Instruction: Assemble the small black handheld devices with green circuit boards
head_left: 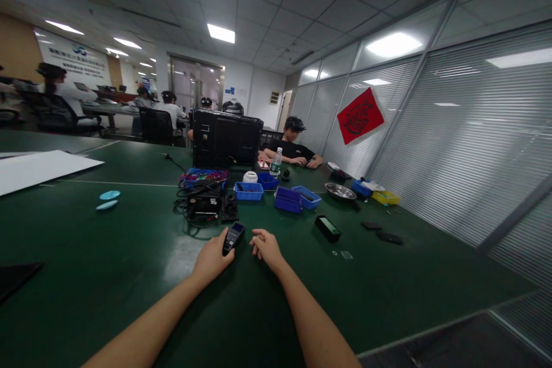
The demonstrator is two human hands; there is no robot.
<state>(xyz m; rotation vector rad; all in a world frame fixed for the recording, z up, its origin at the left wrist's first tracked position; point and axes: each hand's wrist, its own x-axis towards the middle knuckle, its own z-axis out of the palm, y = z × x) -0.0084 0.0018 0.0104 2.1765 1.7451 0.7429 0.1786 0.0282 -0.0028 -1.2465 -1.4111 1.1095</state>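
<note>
My left hand (212,259) is closed around a small black handheld device (233,236) with a screen, held just above the green table (107,276). My right hand (266,247) rests a little to its right with the fingers curled in; nothing shows in them. It does not touch the device. Beyond my hands lie a black box with coiled cables (202,207) and a small black rectangular unit (328,227).
Several blue bins (296,198), a metal bowl (340,190), a yellow tray (386,198) and a black crate (226,139) stand farther back. A person sits across at the table's far end (293,146). White sheet (38,169) at left; glass partition at right.
</note>
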